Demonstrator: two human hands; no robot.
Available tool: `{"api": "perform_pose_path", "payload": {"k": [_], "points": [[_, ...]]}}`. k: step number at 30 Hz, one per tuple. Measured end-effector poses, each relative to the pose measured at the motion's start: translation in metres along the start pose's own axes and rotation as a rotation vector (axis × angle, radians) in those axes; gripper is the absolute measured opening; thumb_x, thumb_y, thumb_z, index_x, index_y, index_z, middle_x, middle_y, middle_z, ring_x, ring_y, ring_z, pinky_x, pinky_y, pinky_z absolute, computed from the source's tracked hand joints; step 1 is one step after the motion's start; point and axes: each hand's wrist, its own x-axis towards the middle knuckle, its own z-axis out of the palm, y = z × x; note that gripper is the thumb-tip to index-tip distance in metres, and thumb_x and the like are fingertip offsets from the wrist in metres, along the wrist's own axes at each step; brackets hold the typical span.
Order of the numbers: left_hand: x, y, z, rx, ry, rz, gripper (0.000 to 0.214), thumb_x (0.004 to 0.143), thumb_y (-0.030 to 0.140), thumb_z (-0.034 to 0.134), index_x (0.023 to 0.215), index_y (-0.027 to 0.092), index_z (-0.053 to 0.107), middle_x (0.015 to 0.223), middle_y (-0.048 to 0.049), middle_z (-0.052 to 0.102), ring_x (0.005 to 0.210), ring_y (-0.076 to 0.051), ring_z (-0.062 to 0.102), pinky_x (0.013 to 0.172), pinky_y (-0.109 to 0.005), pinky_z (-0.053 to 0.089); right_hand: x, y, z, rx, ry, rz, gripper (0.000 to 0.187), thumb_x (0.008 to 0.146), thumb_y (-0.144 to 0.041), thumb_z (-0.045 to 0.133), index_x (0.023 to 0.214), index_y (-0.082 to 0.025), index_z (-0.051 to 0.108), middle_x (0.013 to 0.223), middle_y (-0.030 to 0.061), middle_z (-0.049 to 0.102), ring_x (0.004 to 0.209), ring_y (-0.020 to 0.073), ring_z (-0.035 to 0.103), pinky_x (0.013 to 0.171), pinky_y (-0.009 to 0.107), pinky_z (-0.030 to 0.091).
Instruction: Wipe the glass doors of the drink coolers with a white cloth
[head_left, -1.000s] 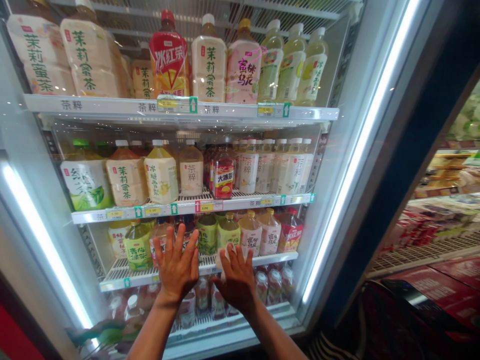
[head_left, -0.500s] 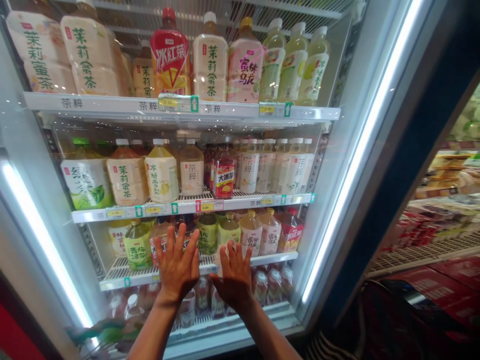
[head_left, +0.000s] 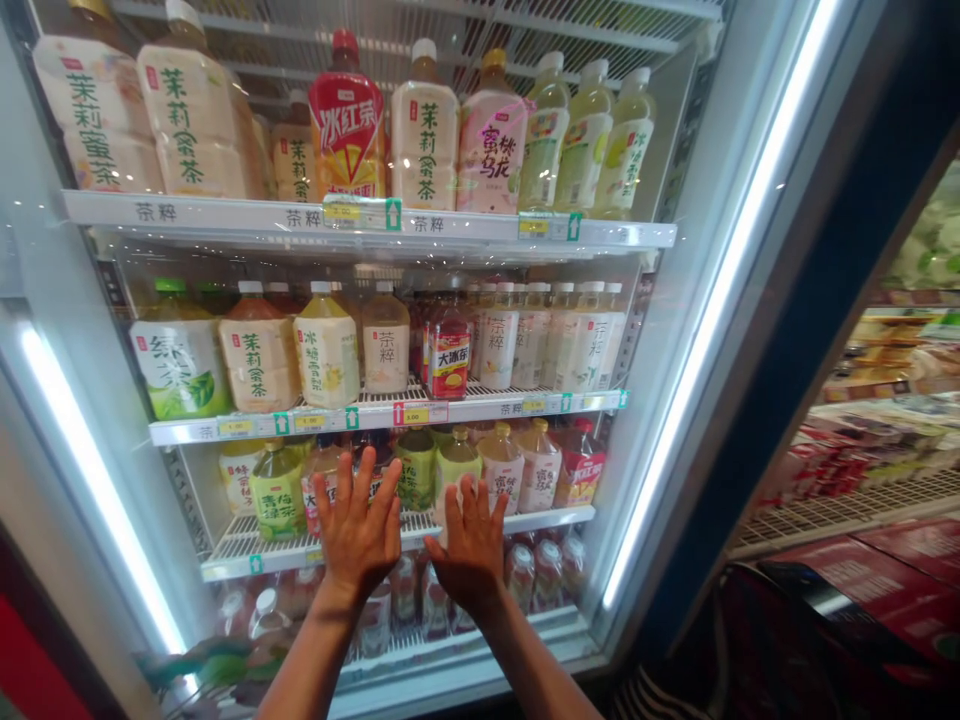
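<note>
Both my hands are raised, palms forward, before a lit drinks fridge with shelves of bottled tea. My left hand [head_left: 358, 525] is open with fingers spread, holding nothing, and covers some bottles on the third shelf [head_left: 217, 570]. Beside it on the right, my right hand [head_left: 469, 545] is also open and empty, thumb pointing left. Just above my right fingers shows a pale green bottle [head_left: 459, 462]. A green tea bottle [head_left: 280, 500] stands left of my left hand. I cannot tell whether my palms touch glass or anything else.
Light strips [head_left: 97, 490] run down both sides of the fridge. Large bottles, one a red iced tea bottle [head_left: 346, 130], line the top shelf [head_left: 247, 215]. Smaller bottles fill the middle shelf [head_left: 487, 408]. At far right are red boxes [head_left: 892, 580] below a wire rack [head_left: 817, 505].
The view has shifted slightly, so the upper bottles sit a little lower and further right. My hands stay almost in place, both open.
</note>
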Motion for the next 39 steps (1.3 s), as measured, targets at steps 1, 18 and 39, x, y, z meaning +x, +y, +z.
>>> {"api": "perform_pose_path", "payload": {"k": [1, 18, 39], "points": [[0.0, 0.0, 0.0, -0.004, -0.001, 0.002, 0.064, 0.094, 0.024, 0.058, 0.155, 0.03, 0.038, 0.167, -0.0002, 0.025, 0.158, -0.024, 0.019, 0.131, -0.051, 0.005, -0.005, 0.001, -0.001, -0.002, -0.008, -0.014, 0.075, 0.103, -0.041, 0.038, 0.162, -0.005, 0.009, 0.171, 0.0156, 0.001, 0.16, 0.0334, 0.004, 0.128, 0.058, 0.004], [0.0, 0.0, -0.001, 0.008, 0.001, 0.008, 0.066, 0.093, 0.023, 0.061, 0.155, 0.03, 0.039, 0.167, -0.0003, 0.026, 0.158, -0.024, 0.019, 0.131, -0.051, 0.005, -0.012, 0.035, -0.004, -0.033, -0.026, -0.015, 0.078, 0.102, -0.044, 0.036, 0.163, -0.006, 0.003, 0.172, 0.0138, -0.004, 0.16, 0.0312, -0.001, 0.128, 0.06, 0.004], [-0.001, 0.0, 0.0, 0.029, 0.0, 0.004, 0.07, 0.09, 0.021, 0.063, 0.155, 0.03, 0.038, 0.166, -0.001, 0.028, 0.158, -0.024, 0.02, 0.131, -0.052, 0.006, 0.072, 0.081, -0.017, -0.036, 0.0, 0.187, 0.085, 0.102, -0.057, 0.028, 0.162, -0.009, -0.008, 0.171, 0.0167, -0.011, 0.158, 0.0381, -0.01, 0.12, 0.075, 0.009]]}}
